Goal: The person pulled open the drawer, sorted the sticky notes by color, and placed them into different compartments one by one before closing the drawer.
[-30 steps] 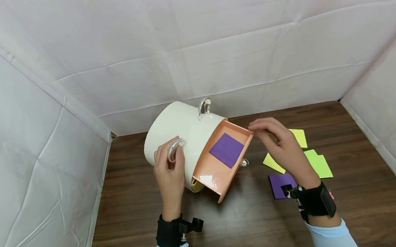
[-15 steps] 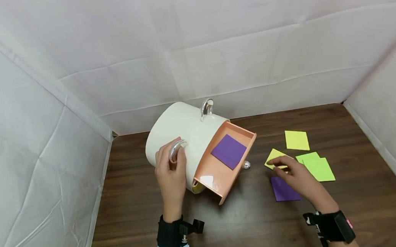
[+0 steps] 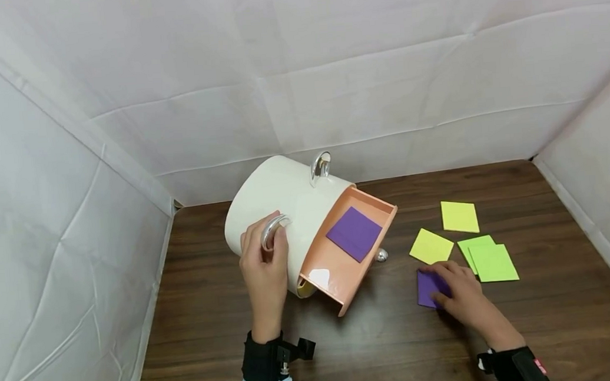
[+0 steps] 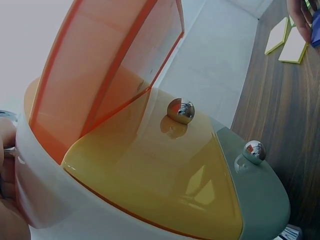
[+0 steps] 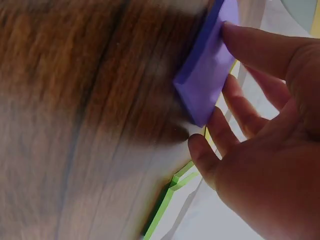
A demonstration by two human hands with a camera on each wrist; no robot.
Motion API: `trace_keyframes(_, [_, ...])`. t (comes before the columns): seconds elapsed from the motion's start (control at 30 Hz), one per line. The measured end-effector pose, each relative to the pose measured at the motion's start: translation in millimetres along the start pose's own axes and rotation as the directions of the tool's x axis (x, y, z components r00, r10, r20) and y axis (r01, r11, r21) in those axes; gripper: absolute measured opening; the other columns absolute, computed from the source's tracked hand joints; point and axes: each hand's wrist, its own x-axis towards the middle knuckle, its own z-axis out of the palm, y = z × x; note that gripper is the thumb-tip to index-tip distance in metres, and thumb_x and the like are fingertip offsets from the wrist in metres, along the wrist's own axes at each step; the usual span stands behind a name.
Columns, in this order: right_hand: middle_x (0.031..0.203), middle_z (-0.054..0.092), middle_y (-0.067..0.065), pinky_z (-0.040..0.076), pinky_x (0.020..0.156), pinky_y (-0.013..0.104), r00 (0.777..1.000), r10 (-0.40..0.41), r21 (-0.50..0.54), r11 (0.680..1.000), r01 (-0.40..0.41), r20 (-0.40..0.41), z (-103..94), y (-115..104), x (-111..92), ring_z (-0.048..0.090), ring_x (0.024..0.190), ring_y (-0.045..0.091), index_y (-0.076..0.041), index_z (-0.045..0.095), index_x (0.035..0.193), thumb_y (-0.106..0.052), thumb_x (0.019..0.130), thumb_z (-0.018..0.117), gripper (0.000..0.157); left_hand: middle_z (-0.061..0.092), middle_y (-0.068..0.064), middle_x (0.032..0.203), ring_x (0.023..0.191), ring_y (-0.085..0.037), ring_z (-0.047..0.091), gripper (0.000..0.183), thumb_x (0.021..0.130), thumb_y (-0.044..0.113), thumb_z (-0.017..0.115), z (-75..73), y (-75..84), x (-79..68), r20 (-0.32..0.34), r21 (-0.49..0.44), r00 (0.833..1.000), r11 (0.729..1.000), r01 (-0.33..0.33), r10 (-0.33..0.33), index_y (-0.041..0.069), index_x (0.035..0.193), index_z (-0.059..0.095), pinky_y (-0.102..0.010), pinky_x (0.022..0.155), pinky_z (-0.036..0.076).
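My left hand (image 3: 263, 276) grips a silver ring-like handle (image 3: 268, 234) on a white rounded drawer box (image 3: 264, 187). Its peach drawer (image 3: 314, 252) is pulled out and carries a purple sticky note pad (image 3: 354, 234). The left wrist view shows a yellow drawer (image 4: 145, 165) and a grey-green drawer (image 4: 262, 195), both closed, with chrome knobs. On the table at the right, my right hand (image 3: 467, 300) pinches a second purple sticky note pad (image 3: 426, 288). In the right wrist view the thumb lies on this pad's face, the other fingers along its far edge.
Two yellow sticky note pads (image 3: 460, 217) lie behind the right hand. Beside them are two overlapping lime-green pads (image 3: 494, 263). White cloth walls (image 3: 357, 104) enclose the wooden table (image 3: 379, 339) at the back and sides.
My right hand has left the peach drawer's front edge and come down, toward the front right, onto the purple pad on the table. The left hand keeps its grip on the handle.
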Motion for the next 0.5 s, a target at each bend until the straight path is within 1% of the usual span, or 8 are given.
trace_keyframes(0.17, [0.126,0.045,0.022,0.027,0.087,0.057,0.997,0.079,-0.021,0.997,-0.079,-0.015,3.3,-4.8,-0.3,0.036,0.112,0.042,-0.008,0.051,0.138,-0.011,0.085,0.073,0.057,0.063,-0.003,0.112,0.094,-0.02,0.052,0.026,0.091,-0.001,0.062,-2.0,22.0,3.8,-0.012,-0.009,1.0,1.0,-0.007,0.007,0.004,0.116,0.067,-0.026,0.067,0.044])
trace_keyframes(0.27, [0.122,0.043,0.024,0.029,0.085,0.055,0.993,0.115,-0.023,0.993,-0.116,-0.029,4.4,-7.5,-0.4,0.036,0.109,0.042,-0.003,0.049,0.139,-0.015,0.084,0.074,0.061,0.063,-0.003,0.112,0.094,-0.019,0.052,0.026,0.091,-0.001,0.063,-1.9,22.8,3.8,-0.012,-0.011,1.0,1.0,-0.006,0.006,0.004,0.116,0.068,-0.026,0.068,0.044])
trace_keyframes(0.33, [0.12,0.042,0.024,0.029,0.084,0.054,0.989,0.145,-0.011,0.989,-0.145,-0.026,4.6,-9.4,-0.3,0.035,0.109,0.042,-0.002,0.05,0.137,-0.017,0.084,0.075,0.061,0.063,-0.003,0.112,0.095,-0.019,0.052,0.026,0.091,-0.001,0.063,-1.9,22.5,4.0,-0.013,-0.007,1.0,1.0,-0.006,0.006,0.004,0.116,0.068,-0.026,0.069,0.044])
trace_keyframes(0.43, [0.116,0.04,0.023,0.029,0.083,0.052,0.983,0.182,0.018,0.983,-0.181,-0.029,4.8,-11.8,0.3,0.035,0.107,0.04,-0.001,0.053,0.132,-0.017,0.083,0.076,0.056,0.063,-0.002,0.112,0.095,-0.019,0.052,0.026,0.091,-0.001,0.063,-2.1,22.4,4.3,-0.013,-0.003,1.0,1.0,-0.008,0.008,0.004,0.116,0.068,-0.026,0.07,0.045])
trace_keyframes(0.5, [0.117,0.038,0.022,0.032,0.083,0.051,0.98,0.196,0.056,0.98,-0.193,-0.04,4.9,-12.7,0.7,0.037,0.107,0.04,-0.002,0.054,0.129,-0.016,0.083,0.076,0.052,0.063,-0.002,0.112,0.096,-0.019,0.052,0.026,0.091,-0.001,0.063,-2.3,22.4,4.5,-0.01,-0.004,1.0,1.0,-0.009,0.009,0.004,0.116,0.068,-0.027,0.07,0.045])
